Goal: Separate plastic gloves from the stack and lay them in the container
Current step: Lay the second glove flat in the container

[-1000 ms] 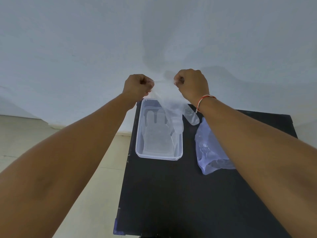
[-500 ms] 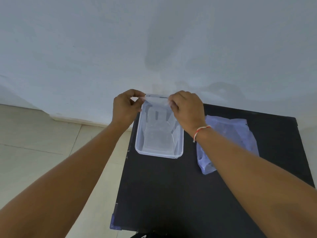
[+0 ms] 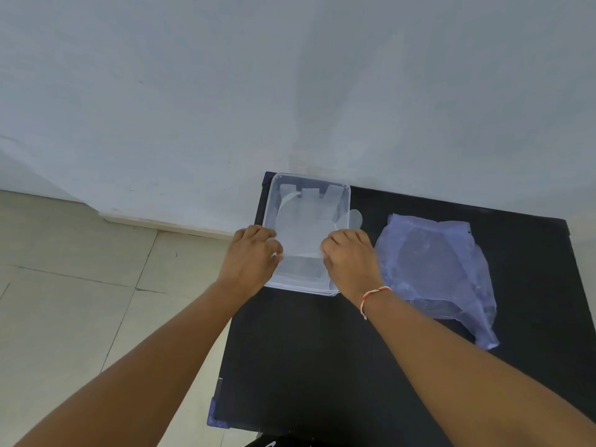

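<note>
Where both hands a second ago pinched the thin clear plastic glove [image 3: 304,229] high against the wall, left hand [image 3: 250,258] and right hand [image 3: 350,262] now press its cuff, apparently still pinched, into the clear rectangular plastic container [image 3: 269,201] at the black desk's [image 3: 306,366] far-left corner; one placement nearly done, the bluish bagged glove stack [image 3: 438,269] waiting alongside.

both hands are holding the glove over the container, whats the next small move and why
Probably let go. Both the left hand and right hand pinch the cuff of the glove, which already lies across the container; one glove finger pokes over the right rim, so tuck that in afterwards.
</note>
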